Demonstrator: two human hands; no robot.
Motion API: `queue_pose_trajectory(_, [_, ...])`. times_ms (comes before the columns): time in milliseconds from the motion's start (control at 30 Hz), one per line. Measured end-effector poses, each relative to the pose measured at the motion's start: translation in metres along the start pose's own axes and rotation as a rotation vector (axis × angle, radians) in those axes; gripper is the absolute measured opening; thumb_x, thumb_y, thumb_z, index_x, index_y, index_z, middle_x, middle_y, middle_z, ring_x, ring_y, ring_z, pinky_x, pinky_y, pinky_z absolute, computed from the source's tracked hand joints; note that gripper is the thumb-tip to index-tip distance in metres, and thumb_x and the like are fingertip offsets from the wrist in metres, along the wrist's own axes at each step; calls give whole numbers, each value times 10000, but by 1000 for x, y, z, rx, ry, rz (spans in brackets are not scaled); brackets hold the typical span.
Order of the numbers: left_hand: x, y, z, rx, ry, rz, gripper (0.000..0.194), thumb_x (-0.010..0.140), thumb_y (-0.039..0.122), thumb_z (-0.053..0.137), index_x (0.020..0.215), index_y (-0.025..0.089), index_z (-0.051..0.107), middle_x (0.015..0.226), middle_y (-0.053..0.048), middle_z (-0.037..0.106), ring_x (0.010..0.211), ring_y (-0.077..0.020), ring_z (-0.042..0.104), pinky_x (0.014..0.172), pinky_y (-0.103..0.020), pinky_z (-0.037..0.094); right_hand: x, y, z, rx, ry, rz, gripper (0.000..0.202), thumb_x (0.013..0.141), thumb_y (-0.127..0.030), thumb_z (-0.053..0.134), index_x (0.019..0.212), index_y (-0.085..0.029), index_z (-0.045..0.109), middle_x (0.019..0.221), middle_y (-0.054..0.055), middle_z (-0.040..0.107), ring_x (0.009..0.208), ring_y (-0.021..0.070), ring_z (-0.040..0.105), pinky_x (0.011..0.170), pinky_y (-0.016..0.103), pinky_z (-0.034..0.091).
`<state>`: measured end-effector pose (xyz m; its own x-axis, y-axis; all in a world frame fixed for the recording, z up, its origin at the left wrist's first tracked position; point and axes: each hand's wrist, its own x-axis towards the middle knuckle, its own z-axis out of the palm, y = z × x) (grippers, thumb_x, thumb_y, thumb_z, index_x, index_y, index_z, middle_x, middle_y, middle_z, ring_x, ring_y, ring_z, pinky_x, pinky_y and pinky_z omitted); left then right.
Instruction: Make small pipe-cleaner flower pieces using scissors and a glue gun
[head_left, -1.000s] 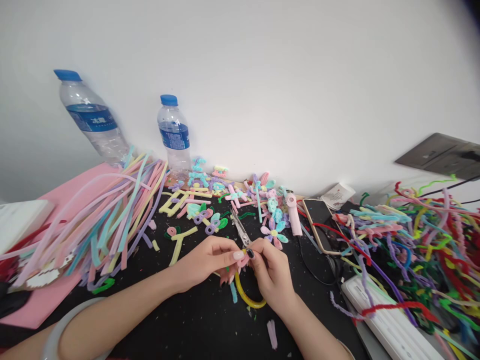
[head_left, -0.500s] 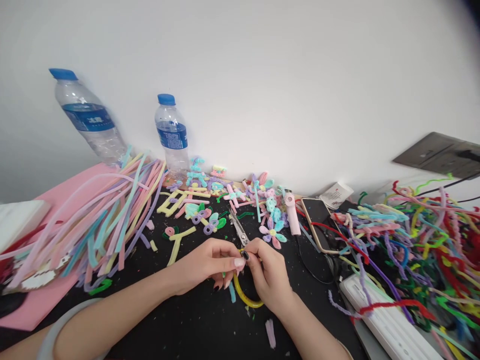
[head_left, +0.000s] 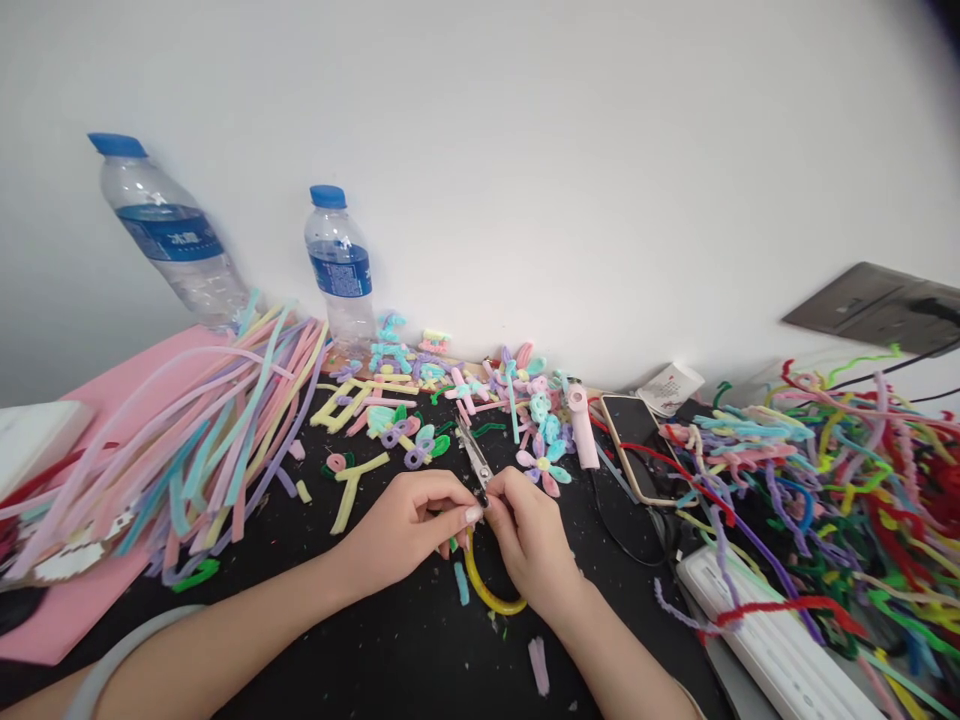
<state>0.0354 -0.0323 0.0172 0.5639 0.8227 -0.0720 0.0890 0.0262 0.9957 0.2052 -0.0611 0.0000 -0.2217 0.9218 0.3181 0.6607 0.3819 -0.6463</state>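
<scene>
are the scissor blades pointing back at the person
No, the scissors lie with their blades toward the wall and the yellow handle on the person's side.

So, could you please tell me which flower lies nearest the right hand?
The yellow-centred flower just beyond the right hand; other flowers lie farther back or left.

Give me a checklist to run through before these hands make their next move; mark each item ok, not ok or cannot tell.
1. Hands together: ok; left hand and right hand are close together.
2. Grip on a piece: cannot tell; the hands hide the spot.
3. Scissors fully in sight: not ok; the hands cover part.
4. Tabletop free of scraps: not ok; blue scrap and lilac scrap lie there.
5. Bottles capped: ok.
</scene>
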Motion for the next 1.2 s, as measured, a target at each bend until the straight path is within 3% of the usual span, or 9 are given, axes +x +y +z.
queue_pose_trajectory(167, [-2,-3,-1,180,36,99,211,862,267,522,745,144,646,727,-30,549,604,-124,543,521,-210,439,2,-5,-1,67,-43,9,189,902,-178,379,714,-201,376,648,-34,392,574,117,383,534,237,278])
queue_pose_trajectory(300, [-4,-8,-2,376,51,271,199,876,211,493,796,150,664,782,-51,584,700,-140,554,581,-217,427,2,-7,0,190,-71,132,247,890,-188,404,656,-206,328,579,-58,325,515,103,317,490,237,234])
queue_pose_trajectory(367, [-4,-9,-3,351,47,288,195,873,202,497,783,147,662,773,-45,580,692,-135,549,581,-217,426,2,-7,0,264,-101,184,268,907,-209,393,646,-206,334,572,-59,323,515,101,317,485,232,241])
queue_pose_trajectory(467, [0,-9,-6,119,5,142,196,857,261,549,739,137,644,718,-20,556,617,-115,542,538,-207,441,1,-5,-4,273,-83,148,219,927,-232,387,714,-196,422,623,-45,402,564,106,382,533,226,299])
queue_pose_trajectory(600, [4,-9,-10,-190,-87,-55,221,837,333,596,760,130,640,628,1,580,574,-105,557,537,-201,467,1,-3,-10,192,-69,-45,128,922,-165,386,863,-187,498,761,1,515,680,124,472,643,239,357])
queue_pose_trajectory(733, [4,-9,-10,-347,-153,-133,231,810,331,639,723,118,636,588,1,591,542,-92,551,506,-179,446,2,-1,-13,224,-49,-177,147,914,-131,400,846,-192,514,780,15,522,720,134,490,655,245,372])
queue_pose_trajectory(833, [2,-10,-10,-430,-215,-205,229,785,322,671,703,112,635,580,1,588,513,-83,543,481,-173,434,2,0,-12,326,-28,-123,144,915,-171,440,798,-197,519,735,0,512,674,127,482,618,240,369])
queue_pose_trajectory(967, [0,-12,-11,-514,-298,-277,207,764,294,695,694,107,641,586,-3,593,513,-85,557,481,-175,444,3,2,-10,500,-147,-14,192,925,-284,457,769,-194,524,702,-10,499,634,120,469,589,237,371])
queue_pose_trajectory(1200, [1,-13,-13,-610,-343,-324,154,755,244,705,705,106,659,592,-9,606,486,-73,551,472,-170,453,3,-1,-10,619,-260,-6,236,942,-347,415,786,-196,506,733,-6,472,665,124,447,620,249,367])
